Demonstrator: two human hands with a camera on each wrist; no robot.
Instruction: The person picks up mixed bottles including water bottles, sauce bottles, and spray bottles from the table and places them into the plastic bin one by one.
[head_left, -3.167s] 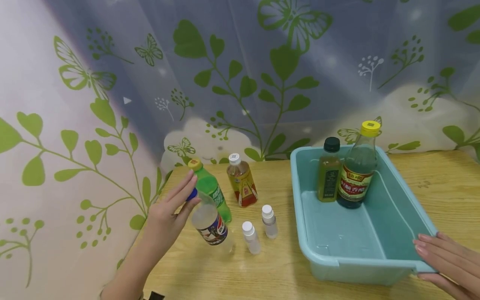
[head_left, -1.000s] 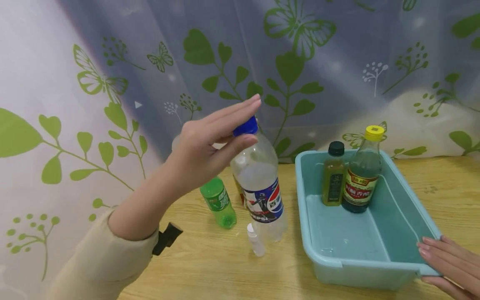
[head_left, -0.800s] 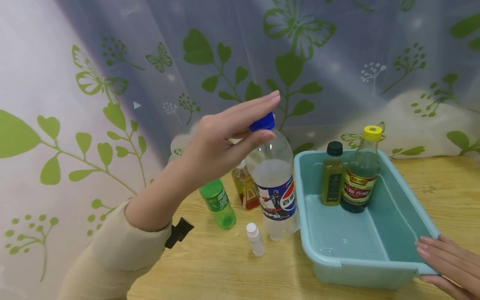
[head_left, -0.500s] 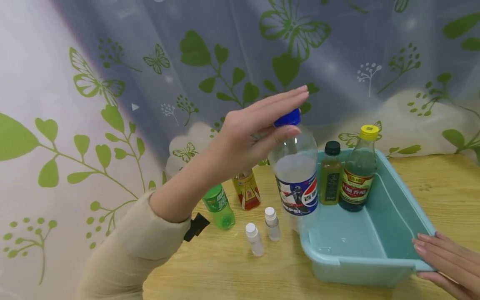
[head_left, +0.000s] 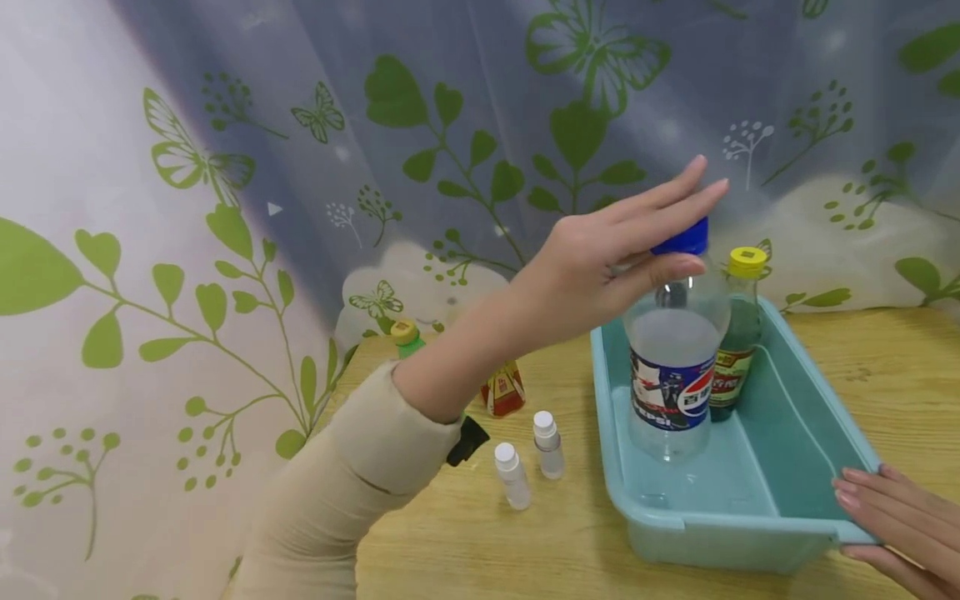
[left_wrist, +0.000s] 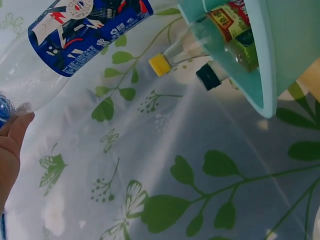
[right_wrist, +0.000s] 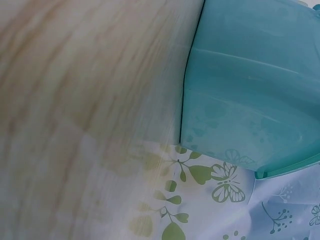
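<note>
My left hand pinches the blue cap of a large clear Pepsi bottle between thumb and fingers. Upright, the bottle stands within the outline of the pale blue plastic tub; whether its base touches the tub floor I cannot tell. Behind it is a yellow-capped vinegar bottle. A dark-capped bottle of greenish-yellow liquid, hidden behind the Pepsi in the head view, shows its cap in the left wrist view. At the near right corner, my right hand holds the tub's rim, fingers above and thumb below.
Two small white-capped bottles, one nearer and one farther, stand on the wooden table left of the tub. My left arm partly hides a brown drink bottle and a yellow-capped green bottle. A patterned curtain hangs behind.
My left hand has carried the Pepsi bottle rightward from beside the green bottle, past the small bottles, over the rim and into the tub. The right hand has stayed on the tub's corner.
</note>
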